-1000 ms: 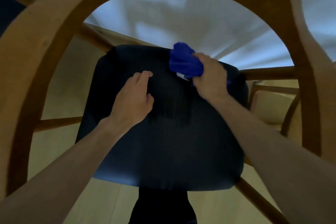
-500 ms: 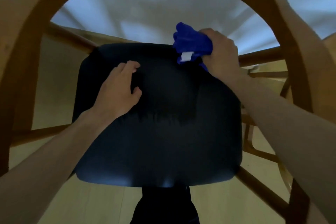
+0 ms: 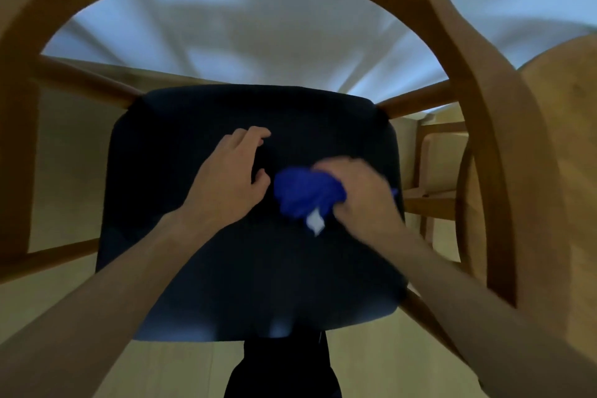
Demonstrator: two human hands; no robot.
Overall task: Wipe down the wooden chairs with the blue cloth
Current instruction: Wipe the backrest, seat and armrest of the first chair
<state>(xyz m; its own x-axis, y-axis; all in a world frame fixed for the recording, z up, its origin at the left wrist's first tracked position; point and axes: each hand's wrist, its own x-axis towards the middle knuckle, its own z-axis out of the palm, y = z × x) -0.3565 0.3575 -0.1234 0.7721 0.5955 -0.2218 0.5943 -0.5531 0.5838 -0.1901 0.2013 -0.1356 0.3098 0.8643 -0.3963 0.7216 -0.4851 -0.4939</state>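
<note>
I look down through the curved wooden back of a chair [image 3: 504, 145] onto its dark padded seat [image 3: 200, 284]. My right hand [image 3: 361, 194] grips the bunched blue cloth [image 3: 300, 194], which has a small white tag, and holds it against the middle of the seat; the hand is blurred. My left hand [image 3: 229, 178] rests on the seat just left of the cloth, fingers loosely bent and pointing toward the seat's far edge.
A second wooden chair [image 3: 442, 168] stands close on the right, with another rounded wooden back [image 3: 568, 126] at the right edge. Wooden rails [image 3: 87, 81] run from the seat's far corners. Light wooden floor lies below, and a dark trouser leg [image 3: 281, 371] shows at the bottom.
My right hand has drawn the blue cloth from the seat's far edge back to the middle of the seat. My left hand has stayed on the seat.
</note>
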